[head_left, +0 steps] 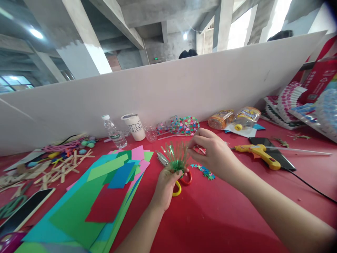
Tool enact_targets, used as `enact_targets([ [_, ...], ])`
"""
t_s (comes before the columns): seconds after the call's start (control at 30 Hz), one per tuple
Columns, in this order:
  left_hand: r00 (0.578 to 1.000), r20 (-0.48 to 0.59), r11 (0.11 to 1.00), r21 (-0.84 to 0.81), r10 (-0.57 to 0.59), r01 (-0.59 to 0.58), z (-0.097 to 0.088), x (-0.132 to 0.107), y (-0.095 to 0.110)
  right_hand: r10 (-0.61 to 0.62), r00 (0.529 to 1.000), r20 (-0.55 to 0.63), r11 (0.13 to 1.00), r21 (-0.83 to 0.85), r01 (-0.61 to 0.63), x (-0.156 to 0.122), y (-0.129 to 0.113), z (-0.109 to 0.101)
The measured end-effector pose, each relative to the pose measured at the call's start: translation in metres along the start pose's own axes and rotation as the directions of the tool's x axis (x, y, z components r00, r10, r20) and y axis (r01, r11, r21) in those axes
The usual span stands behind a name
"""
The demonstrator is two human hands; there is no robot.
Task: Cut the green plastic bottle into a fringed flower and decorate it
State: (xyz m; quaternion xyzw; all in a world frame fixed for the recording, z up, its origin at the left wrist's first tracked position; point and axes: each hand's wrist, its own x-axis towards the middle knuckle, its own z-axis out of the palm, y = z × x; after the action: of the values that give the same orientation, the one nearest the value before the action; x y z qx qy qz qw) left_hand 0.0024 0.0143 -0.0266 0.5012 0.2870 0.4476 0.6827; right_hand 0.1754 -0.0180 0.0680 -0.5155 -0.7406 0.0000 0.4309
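My left hand (168, 182) grips a green, clear plastic bottle piece (177, 163) by its base. Its wall is cut into thin strips that fan upward. At the right side of the fan, my right hand (206, 146) has its thumb and fingers pinched together on one of the strips. Scissors (177, 189) with a yellow and a red handle loop lie on the table beneath my left hand, their blades partly hidden behind the plastic. Small star sequins (206, 172) are scattered just right of the bottle piece.
Coloured paper sheets (79, 207) pile up on the left, beside wooden sticks (70, 167) and a phone (26, 211). A water bottle (114, 131), a paper cup (134, 127) and a bag of stars (184, 125) stand near the white partition (158, 93). A yellow glue gun (259, 154) lies right.
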Motion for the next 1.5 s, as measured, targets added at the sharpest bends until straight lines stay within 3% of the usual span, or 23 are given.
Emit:
enact_targets([
  [0.13, 1.000, -0.009, 1.000, -0.019, -0.003, 0.002, 0.0014, -0.0005, 0.0012, -0.002, 0.999, 0.035, 1.000, 0.017, 0.001, 0.0001, 0.0010, 0.0018],
  [0.33, 0.996, 0.082, 0.998, -0.062, -0.027, 0.032, 0.0026, -0.0008, 0.0016, -0.013, 0.998, 0.053, 1.000, 0.027, 0.012, 0.0008, 0.0009, 0.0005],
  [0.63, 0.991, 0.089, 0.986, -0.126, -0.095, 0.106, 0.0059, -0.0015, 0.0010, -0.013, 1.000, 0.025, 0.999, 0.035, 0.012, 0.0036, 0.0005, -0.0018],
  [0.87, 0.985, 0.035, 0.974, -0.148, -0.167, 0.171, 0.0087, -0.0009, 0.0007, -0.021, 1.000, 0.014, 0.999, 0.034, 0.021, 0.0039, 0.0015, -0.0003],
  [1.5, 0.982, 0.013, 0.964, -0.191, -0.188, 0.187, 0.0082, 0.0000, 0.0015, -0.072, 0.997, -0.019, 0.997, 0.037, 0.073, 0.0036, -0.0045, -0.0010],
])
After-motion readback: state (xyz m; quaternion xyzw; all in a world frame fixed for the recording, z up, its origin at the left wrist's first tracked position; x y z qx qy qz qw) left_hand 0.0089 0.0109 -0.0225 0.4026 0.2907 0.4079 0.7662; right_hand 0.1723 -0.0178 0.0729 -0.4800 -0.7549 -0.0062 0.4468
